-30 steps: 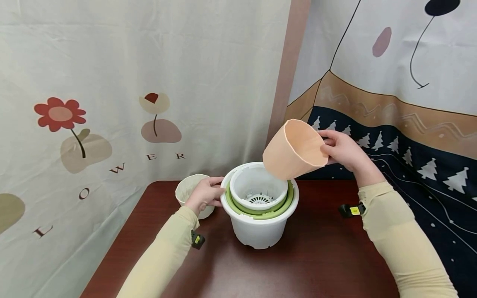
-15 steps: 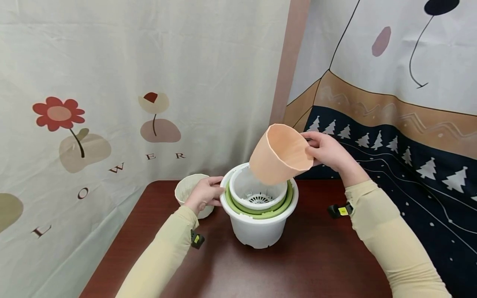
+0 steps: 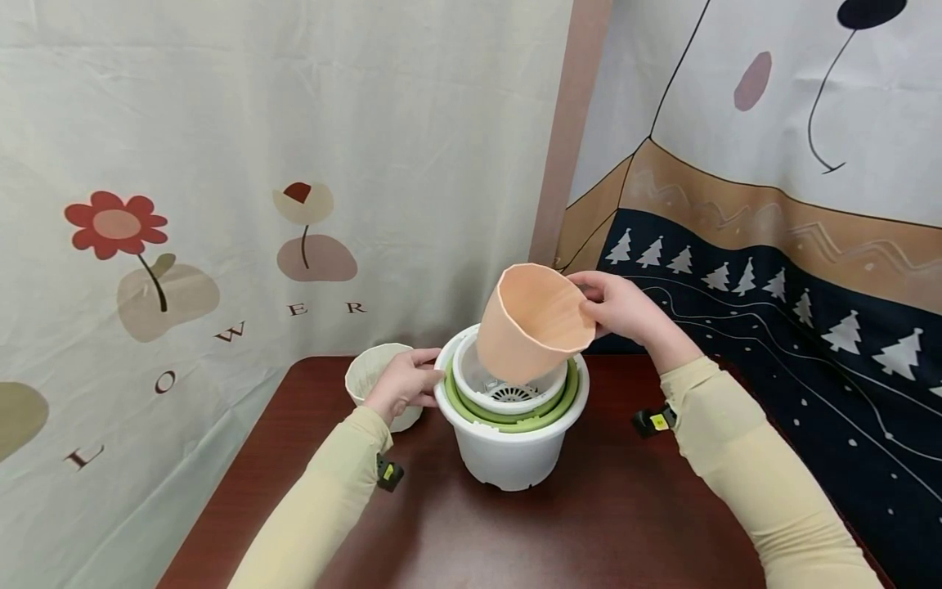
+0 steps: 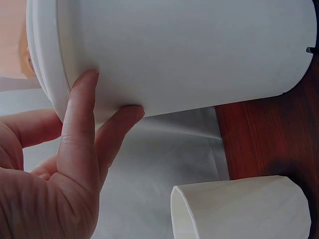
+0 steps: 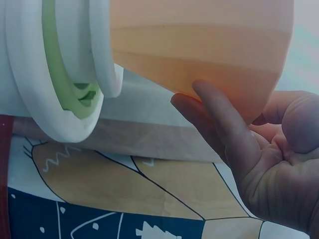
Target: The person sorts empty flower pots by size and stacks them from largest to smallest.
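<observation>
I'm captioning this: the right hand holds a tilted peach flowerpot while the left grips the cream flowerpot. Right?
No: the left hand grips the large white flowerpot, not the cream flowerpot, the left wrist view shows. The right hand holds the tilted peach flowerpot.

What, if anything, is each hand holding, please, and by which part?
The right hand holds the peach pot by its rim; the left hand grips the large white pot at its rim.

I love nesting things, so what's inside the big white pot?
A green rim around a smaller white pot with a slotted bottom. The peach pot covers part of its inside.
</observation>
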Tool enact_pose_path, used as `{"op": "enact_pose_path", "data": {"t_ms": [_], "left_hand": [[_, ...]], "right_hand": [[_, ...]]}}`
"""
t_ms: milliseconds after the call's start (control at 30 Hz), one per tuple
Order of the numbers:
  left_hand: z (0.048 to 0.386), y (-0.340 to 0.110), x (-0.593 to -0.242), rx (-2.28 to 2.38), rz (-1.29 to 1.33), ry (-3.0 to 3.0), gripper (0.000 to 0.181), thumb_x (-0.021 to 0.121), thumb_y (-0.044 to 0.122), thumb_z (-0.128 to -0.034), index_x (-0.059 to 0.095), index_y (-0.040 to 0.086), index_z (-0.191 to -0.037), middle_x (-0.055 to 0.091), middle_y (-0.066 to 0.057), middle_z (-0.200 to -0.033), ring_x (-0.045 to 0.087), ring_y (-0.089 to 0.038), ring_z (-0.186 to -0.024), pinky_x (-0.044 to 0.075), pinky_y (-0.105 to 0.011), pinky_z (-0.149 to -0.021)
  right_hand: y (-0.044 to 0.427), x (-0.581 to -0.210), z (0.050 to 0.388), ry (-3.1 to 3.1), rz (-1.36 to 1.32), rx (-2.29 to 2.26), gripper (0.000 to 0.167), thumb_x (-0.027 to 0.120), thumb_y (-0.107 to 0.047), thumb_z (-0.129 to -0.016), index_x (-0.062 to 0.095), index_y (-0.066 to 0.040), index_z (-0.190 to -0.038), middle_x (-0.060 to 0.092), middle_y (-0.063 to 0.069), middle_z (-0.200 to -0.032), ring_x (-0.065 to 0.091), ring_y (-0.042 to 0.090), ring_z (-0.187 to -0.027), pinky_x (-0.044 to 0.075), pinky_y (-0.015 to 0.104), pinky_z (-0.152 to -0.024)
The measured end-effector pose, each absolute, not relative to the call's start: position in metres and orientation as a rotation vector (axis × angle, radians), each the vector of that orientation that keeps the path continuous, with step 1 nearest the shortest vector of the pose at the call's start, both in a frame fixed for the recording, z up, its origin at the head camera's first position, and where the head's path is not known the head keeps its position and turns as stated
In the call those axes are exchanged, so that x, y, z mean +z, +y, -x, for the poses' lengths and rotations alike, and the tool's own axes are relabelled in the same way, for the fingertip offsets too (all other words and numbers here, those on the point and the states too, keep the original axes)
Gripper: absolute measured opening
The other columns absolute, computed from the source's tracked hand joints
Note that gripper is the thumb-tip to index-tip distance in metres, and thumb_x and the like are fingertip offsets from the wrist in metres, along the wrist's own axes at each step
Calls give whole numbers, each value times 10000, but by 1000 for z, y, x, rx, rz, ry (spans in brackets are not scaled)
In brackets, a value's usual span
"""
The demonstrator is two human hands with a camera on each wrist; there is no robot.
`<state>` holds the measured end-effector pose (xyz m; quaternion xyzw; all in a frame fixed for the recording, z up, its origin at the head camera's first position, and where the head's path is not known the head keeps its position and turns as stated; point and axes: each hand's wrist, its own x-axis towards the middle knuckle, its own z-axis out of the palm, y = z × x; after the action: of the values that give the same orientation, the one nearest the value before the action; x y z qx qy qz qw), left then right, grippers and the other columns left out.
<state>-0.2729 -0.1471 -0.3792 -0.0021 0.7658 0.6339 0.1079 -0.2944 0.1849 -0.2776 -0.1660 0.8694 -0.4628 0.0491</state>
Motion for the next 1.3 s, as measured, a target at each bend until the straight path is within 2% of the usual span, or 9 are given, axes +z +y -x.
{"op": "enact_pose_path", "data": {"t_ms": [667, 833, 1300], "left_hand": [[274, -148, -381, 1847, -26, 2265, 494, 567, -14, -949, 472, -40, -1432, 612, -254, -1239, 682, -217, -838, 614, -401, -673], [273, -148, -380, 1841, -26, 2261, 498, 567, -3, -955, 463, -38, -1440, 605, -256, -1255, 685, -216, -836, 613, -412, -697], [270, -148, -378, 1853, -37, 2252, 514, 571, -1, -958, 437, -51, -1451, 585, -275, -1276, 683, -221, -839, 614, -394, -665]], "right_hand": [[161, -297, 296, 2654, 493, -1292, 469, 459, 58, -961, 479, -15, -1424, 616, 261, -1243, 708, 233, -772, 613, 369, -618], [157, -301, 297, 2687, 514, -1244, 460, 454, 57, -952, 511, -29, -1400, 636, 240, -1213, 703, 224, -760, 611, 354, -602], [146, -305, 297, 2822, 582, -1052, 426, 471, 59, -943, 578, -47, -1342, 653, 202, -1152, 663, 219, -707, 585, 317, -541]]}}
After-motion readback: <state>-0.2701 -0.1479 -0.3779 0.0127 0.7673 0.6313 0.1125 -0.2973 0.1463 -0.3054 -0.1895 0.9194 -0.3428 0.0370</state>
